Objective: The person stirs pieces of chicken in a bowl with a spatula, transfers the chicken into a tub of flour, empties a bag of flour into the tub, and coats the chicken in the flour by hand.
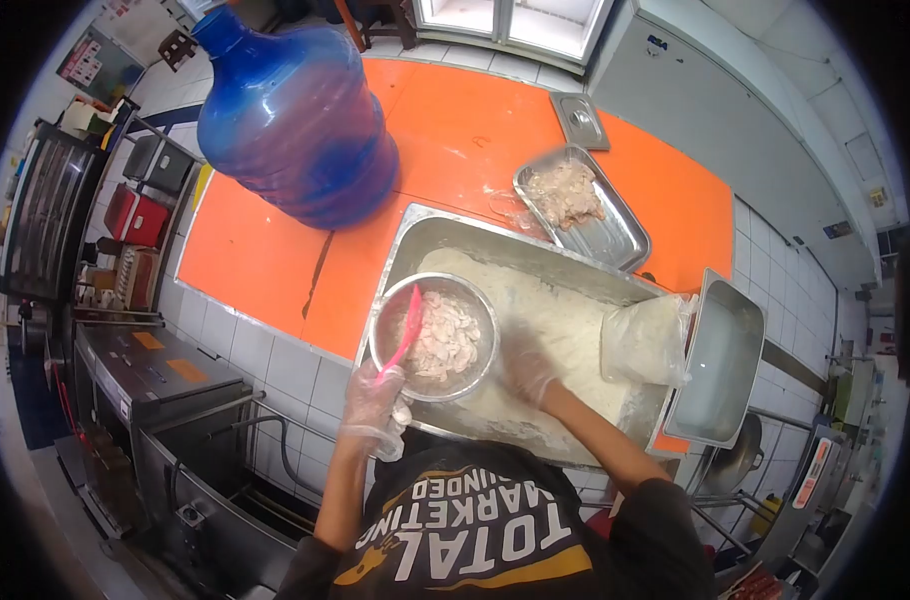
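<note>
My left hand, in a clear plastic glove, is closed at the near left rim of a round metal bowl. Inside the bowl lie pale, flour-coated pieces, apparently meat. A pink utensil rests in it, its handle running under my left fingers; its head is partly hidden. The bowl is over the left end of a deep metal tray of white flour. Right of the bowl, my gloved right hand is low at the flour, its fingers smeared by motion.
A clear bag of white powder sits at the tray's right end, beside a metal pan of cloudy liquid. Behind are a smaller tray with raw meat, a metal lid and a large blue water jug on the orange table.
</note>
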`<state>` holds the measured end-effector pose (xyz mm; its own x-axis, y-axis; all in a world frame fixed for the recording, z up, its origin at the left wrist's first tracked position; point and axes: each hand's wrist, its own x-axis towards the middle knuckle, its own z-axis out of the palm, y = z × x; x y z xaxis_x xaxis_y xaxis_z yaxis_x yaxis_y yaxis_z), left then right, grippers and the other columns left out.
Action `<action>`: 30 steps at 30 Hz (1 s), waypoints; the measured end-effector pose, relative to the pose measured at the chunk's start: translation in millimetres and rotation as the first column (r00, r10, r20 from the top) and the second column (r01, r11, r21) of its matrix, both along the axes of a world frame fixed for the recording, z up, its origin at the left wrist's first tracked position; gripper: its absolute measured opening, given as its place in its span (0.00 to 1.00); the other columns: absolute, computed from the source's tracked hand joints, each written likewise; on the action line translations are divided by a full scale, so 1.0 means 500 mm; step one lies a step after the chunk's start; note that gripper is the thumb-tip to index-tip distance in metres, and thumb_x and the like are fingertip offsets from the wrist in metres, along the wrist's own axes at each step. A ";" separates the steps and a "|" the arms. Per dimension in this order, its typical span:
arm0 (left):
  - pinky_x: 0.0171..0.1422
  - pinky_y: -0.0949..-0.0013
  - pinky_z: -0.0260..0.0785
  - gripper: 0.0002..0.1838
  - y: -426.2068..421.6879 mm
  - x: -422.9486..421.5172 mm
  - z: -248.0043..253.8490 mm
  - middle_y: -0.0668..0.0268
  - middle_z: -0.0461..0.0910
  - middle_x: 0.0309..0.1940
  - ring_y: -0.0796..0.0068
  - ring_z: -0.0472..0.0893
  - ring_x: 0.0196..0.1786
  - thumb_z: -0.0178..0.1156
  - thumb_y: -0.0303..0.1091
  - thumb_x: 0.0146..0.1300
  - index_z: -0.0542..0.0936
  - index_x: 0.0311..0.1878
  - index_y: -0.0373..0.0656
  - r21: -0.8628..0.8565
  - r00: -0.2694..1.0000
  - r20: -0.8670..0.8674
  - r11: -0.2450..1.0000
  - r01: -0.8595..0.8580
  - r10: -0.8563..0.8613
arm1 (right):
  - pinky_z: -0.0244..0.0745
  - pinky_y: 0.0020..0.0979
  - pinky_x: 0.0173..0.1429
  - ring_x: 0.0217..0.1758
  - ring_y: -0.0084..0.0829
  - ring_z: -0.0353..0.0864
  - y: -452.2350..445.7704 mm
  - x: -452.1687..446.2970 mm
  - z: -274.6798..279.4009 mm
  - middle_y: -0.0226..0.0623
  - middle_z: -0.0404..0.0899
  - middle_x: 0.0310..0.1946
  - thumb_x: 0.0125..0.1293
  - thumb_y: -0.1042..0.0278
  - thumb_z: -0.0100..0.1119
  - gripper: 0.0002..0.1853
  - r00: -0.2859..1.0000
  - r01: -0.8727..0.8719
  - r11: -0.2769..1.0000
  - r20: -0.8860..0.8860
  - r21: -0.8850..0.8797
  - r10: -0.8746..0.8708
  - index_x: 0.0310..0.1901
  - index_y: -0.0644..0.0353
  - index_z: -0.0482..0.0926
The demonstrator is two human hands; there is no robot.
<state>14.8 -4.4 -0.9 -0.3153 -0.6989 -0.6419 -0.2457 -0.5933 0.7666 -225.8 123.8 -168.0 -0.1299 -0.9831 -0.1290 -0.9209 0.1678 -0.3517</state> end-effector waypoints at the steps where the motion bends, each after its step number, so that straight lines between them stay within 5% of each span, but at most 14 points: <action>1: 0.22 0.77 0.66 0.08 0.000 -0.001 0.010 0.71 0.75 0.24 0.84 0.74 0.21 0.55 0.31 0.65 0.77 0.44 0.39 0.000 1.000 -0.018 1.000 -0.015 0.015 | 0.41 0.50 0.78 0.77 0.48 0.48 -0.006 0.025 0.007 0.47 0.50 0.74 0.69 0.45 0.43 0.34 0.984 -0.172 0.982 0.067 0.081 0.167 0.73 0.53 0.55; 5: 0.21 0.78 0.65 0.11 0.007 -0.012 0.014 0.70 0.75 0.24 0.84 0.73 0.20 0.54 0.30 0.65 0.77 0.48 0.38 -0.053 0.997 -0.014 0.996 -0.073 0.072 | 0.36 0.56 0.77 0.79 0.47 0.44 0.003 0.047 -0.090 0.46 0.48 0.76 0.70 0.43 0.41 0.34 0.902 -0.361 0.932 0.266 0.033 0.340 0.74 0.49 0.54; 10: 0.21 0.78 0.63 0.11 0.014 -0.016 0.044 0.71 0.75 0.24 0.84 0.73 0.20 0.54 0.29 0.63 0.76 0.47 0.37 -0.057 0.993 0.077 0.995 -0.086 0.090 | 0.36 0.56 0.77 0.79 0.46 0.45 -0.005 -0.016 0.044 0.47 0.45 0.77 0.72 0.47 0.38 0.30 0.914 -0.236 0.940 -0.271 0.245 0.301 0.73 0.46 0.56; 11: 0.21 0.78 0.63 0.10 0.016 -0.012 0.037 0.71 0.75 0.23 0.84 0.72 0.19 0.54 0.29 0.63 0.76 0.46 0.37 -0.061 0.993 0.056 0.993 -0.101 0.104 | 0.36 0.56 0.77 0.79 0.46 0.45 0.006 -0.019 0.033 0.47 0.45 0.77 0.72 0.47 0.38 0.30 0.915 -0.238 0.939 -0.266 0.249 0.303 0.73 0.46 0.56; 13: 0.21 0.78 0.63 0.09 0.015 -0.008 0.034 0.71 0.74 0.23 0.84 0.72 0.19 0.54 0.29 0.63 0.76 0.45 0.37 -0.061 0.992 0.040 0.992 -0.115 0.117 | 0.47 0.51 0.76 0.76 0.45 0.52 0.034 -0.025 0.004 0.49 0.50 0.75 0.73 0.56 0.38 0.26 0.975 0.008 0.996 -0.222 0.092 0.013 0.71 0.48 0.60; 17: 0.20 0.78 0.63 0.08 0.016 -0.012 0.031 0.71 0.74 0.23 0.84 0.72 0.19 0.54 0.29 0.64 0.76 0.43 0.37 -0.040 0.990 0.065 0.992 -0.121 0.124 | 0.61 0.48 0.70 0.69 0.52 0.64 0.093 -0.042 0.008 0.50 0.61 0.69 0.70 0.56 0.46 0.26 0.996 0.049 0.980 0.060 0.191 -0.061 0.68 0.53 0.65; 20: 0.19 0.79 0.63 0.09 0.016 -0.021 0.046 0.70 0.75 0.23 0.84 0.72 0.17 0.54 0.28 0.64 0.76 0.45 0.37 -0.030 0.988 0.063 0.990 -0.139 0.141 | 0.70 0.43 0.63 0.65 0.48 0.69 0.093 -0.033 0.072 0.51 0.62 0.68 0.69 0.67 0.42 0.23 0.976 -0.045 0.934 0.213 0.353 -0.033 0.66 0.53 0.66; 22: 0.18 0.79 0.63 0.09 0.016 -0.023 0.054 0.70 0.75 0.23 0.84 0.72 0.17 0.54 0.28 0.64 0.76 0.45 0.37 -0.027 0.987 0.064 0.989 -0.148 0.149 | 0.71 0.41 0.62 0.62 0.48 0.72 0.110 -0.021 0.079 0.51 0.64 0.67 0.67 0.67 0.44 0.22 0.920 -0.384 0.923 -0.078 0.007 0.383 0.63 0.57 0.68; 25: 0.16 0.79 0.62 0.10 0.016 -0.020 0.059 0.68 0.75 0.22 0.84 0.72 0.16 0.53 0.28 0.64 0.76 0.47 0.37 -0.037 0.991 0.068 0.993 -0.115 0.118 | 0.74 0.41 0.58 0.60 0.47 0.74 0.077 0.021 0.134 0.52 0.67 0.63 0.66 0.66 0.47 0.21 0.795 -0.601 0.768 0.066 0.220 0.603 0.60 0.59 0.69; 26: 0.16 0.78 0.62 0.10 0.015 -0.021 0.055 0.68 0.75 0.22 0.83 0.72 0.16 0.54 0.28 0.64 0.75 0.47 0.36 -0.028 0.991 0.040 0.992 -0.125 0.127 | 0.74 0.41 0.58 0.60 0.47 0.74 0.065 0.032 0.130 0.52 0.67 0.63 0.66 0.66 0.47 0.21 0.795 -0.602 0.769 0.063 0.215 0.604 0.60 0.59 0.69; 28: 0.16 0.78 0.62 0.10 0.017 -0.017 0.049 0.68 0.75 0.22 0.83 0.71 0.16 0.54 0.28 0.64 0.75 0.47 0.36 -0.017 0.991 0.016 0.991 -0.136 0.136 | 0.78 0.41 0.42 0.48 0.44 0.78 0.052 0.053 0.121 0.50 0.73 0.50 0.60 0.70 0.50 0.20 0.741 -0.667 0.740 0.172 0.084 0.649 0.55 0.60 0.71; 30: 0.17 0.78 0.62 0.11 0.018 -0.018 0.050 0.67 0.75 0.22 0.83 0.71 0.16 0.54 0.28 0.63 0.75 0.48 0.36 -0.040 0.989 0.031 0.989 -0.142 0.144 | 0.79 0.40 0.40 0.46 0.44 0.79 0.029 0.059 0.117 0.49 0.74 0.49 0.60 0.70 0.52 0.15 0.739 -0.674 0.721 0.177 0.163 0.650 0.49 0.61 0.74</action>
<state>6.0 4.6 24.1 -0.1892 -0.7589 -0.6231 -0.1863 -0.5953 0.7816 -196.5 138.6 -109.7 0.5693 -0.7619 -0.3088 -0.7857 -0.3936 -0.4773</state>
